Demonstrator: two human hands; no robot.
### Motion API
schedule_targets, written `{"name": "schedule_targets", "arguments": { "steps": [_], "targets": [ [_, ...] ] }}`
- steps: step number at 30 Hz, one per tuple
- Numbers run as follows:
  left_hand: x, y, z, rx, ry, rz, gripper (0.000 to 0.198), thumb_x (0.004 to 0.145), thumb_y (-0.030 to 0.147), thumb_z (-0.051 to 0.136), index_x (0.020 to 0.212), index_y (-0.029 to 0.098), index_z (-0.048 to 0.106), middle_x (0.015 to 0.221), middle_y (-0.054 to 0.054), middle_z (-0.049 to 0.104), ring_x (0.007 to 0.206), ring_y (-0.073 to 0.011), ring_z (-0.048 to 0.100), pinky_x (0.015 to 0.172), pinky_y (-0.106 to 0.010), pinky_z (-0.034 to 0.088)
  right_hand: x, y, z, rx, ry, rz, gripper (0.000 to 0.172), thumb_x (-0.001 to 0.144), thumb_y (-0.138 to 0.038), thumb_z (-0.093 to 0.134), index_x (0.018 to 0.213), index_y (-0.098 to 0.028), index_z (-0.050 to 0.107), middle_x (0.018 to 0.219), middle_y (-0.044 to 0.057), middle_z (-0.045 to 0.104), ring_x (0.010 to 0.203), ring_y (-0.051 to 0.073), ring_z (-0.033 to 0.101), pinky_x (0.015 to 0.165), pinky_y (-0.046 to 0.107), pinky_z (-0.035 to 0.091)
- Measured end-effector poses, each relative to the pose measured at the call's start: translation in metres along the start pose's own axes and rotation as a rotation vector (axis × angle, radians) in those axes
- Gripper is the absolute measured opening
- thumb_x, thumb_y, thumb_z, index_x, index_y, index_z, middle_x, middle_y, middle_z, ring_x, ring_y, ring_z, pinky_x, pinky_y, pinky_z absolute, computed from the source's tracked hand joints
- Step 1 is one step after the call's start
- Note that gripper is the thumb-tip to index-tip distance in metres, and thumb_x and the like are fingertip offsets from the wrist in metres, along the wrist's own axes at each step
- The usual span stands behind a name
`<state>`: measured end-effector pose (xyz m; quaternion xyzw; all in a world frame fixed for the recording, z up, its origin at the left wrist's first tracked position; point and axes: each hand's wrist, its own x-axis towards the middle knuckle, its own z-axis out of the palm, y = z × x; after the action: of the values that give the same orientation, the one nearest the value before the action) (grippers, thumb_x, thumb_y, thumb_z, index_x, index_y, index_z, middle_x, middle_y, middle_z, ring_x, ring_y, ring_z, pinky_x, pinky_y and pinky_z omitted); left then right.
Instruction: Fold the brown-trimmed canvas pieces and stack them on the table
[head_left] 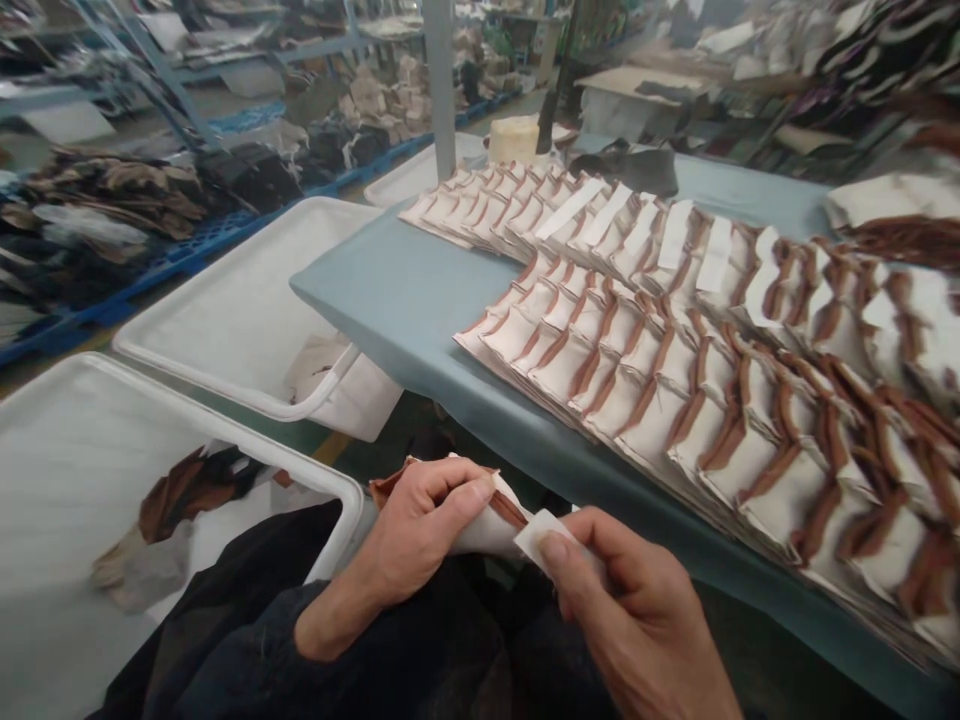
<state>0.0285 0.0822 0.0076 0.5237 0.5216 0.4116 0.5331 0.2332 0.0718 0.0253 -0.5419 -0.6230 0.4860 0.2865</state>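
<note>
Largest, one blue-covered desk (390, 270), with a left corner jutting out over the containers below. Next, in white plastic, three in count: a near bin (45, 480) in front of the left corner with mixed scraps (176, 490) inside, a middle bin (247, 290) beside and partly under that corner, and a far bin (405, 172) past the far-left edge. On the desk, brown-edged cream panels in two rows: a near row (682, 405) along the near edge, a far row (630, 255) behind. Overlapped like shingles, probably for saving space and keeping every brown edge exposed; too tightly lapped and too blurred toward the right for an exact count. Off the desk, just in front of the near edge, two bare hands. In the left hand (409, 525), a firm grip, thumb on top, around one curled panel (487, 530), likely for steadiness without a surface beneath. In the right hand (630, 580), a narrow pinch grip on one small white strip (547, 535), right at the panel's brown edge; cannot tell whether touching. Across the far row, loose strips (716, 255): at least six distinct, perhaps spread out for easy reach, with others merging toward the right.
</note>
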Motion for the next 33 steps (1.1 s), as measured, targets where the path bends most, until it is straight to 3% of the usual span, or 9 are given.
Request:
{"name": "schedule_targets", "arguments": {
  "steps": [6,16,21,24,29,33],
  "targets": [
    [0.006,0.007,0.012,-0.063,0.01,0.003,0.038,0.091,0.039,0.058,0.062,0.016,0.064,0.062,0.001,0.058,0.059,-0.0113,0.044,0.057,-0.025,0.034,0.011,-0.007,0.011,-0.112,0.097,-0.148,0.039,0.099,-0.044,0.06,0.069,-0.02,0.069,0.05,-0.004,0.051,0.043,0.01,0.043,0.042,0.023,0.03],
    [0.007,0.005,0.016,-0.127,-0.037,-0.003,0.042,0.093,0.038,0.054,0.057,0.019,0.045,0.056,0.004,0.037,0.054,-0.01,0.032,0.053,-0.026,0.029,0.009,-0.008,0.011,-0.206,0.16,-0.109,0.041,0.096,-0.046,0.061,0.063,-0.021,0.062,0.049,-0.004,0.052,0.043,0.01,0.046,0.042,0.023,0.029],
    [0.006,-0.001,0.016,-0.15,-0.047,-0.102,0.042,0.094,0.043,0.054,0.06,0.018,0.047,0.058,0.003,0.041,0.056,-0.0103,0.034,0.051,-0.024,0.026,0.009,-0.005,0.014,-0.226,0.103,-0.041,0.043,0.098,-0.046,0.056,0.064,-0.021,0.059,0.05,-0.005,0.052,0.044,0.01,0.047,0.045,0.023,0.03],
    [0.005,-0.005,0.018,-0.278,-0.049,-0.148,0.049,0.096,0.052,0.055,0.063,0.016,0.053,0.062,0.003,0.043,0.056,-0.0094,0.033,0.05,-0.023,0.025,0.01,-0.004,0.015,-0.23,0.109,-0.036,0.044,0.099,-0.048,0.055,0.065,-0.021,0.059,0.052,-0.005,0.053,0.047,0.011,0.048,0.046,0.023,0.031],
    [0.004,-0.006,0.02,-0.467,-0.075,-0.201,0.054,0.095,0.059,0.059,0.071,0.011,0.067,0.074,-0.003,0.06,0.062,-0.0107,0.048,0.055,-0.02,0.035,0.011,-0.002,0.018,-0.232,0.111,-0.022,0.044,0.098,-0.05,0.055,0.067,-0.02,0.062,0.054,-0.004,0.055,0.047,0.011,0.049,0.047,0.024,0.032],
    [0.002,-0.009,0.018,-0.454,-0.079,-0.199,0.053,0.096,0.058,0.059,0.072,0.012,0.069,0.073,-0.002,0.059,0.06,-0.0097,0.045,0.053,-0.019,0.032,0.011,0.0,0.019,-0.248,0.1,-0.017,0.044,0.099,-0.05,0.055,0.066,-0.021,0.06,0.052,-0.005,0.052,0.047,0.011,0.048,0.048,0.024,0.031]
  ]
}}
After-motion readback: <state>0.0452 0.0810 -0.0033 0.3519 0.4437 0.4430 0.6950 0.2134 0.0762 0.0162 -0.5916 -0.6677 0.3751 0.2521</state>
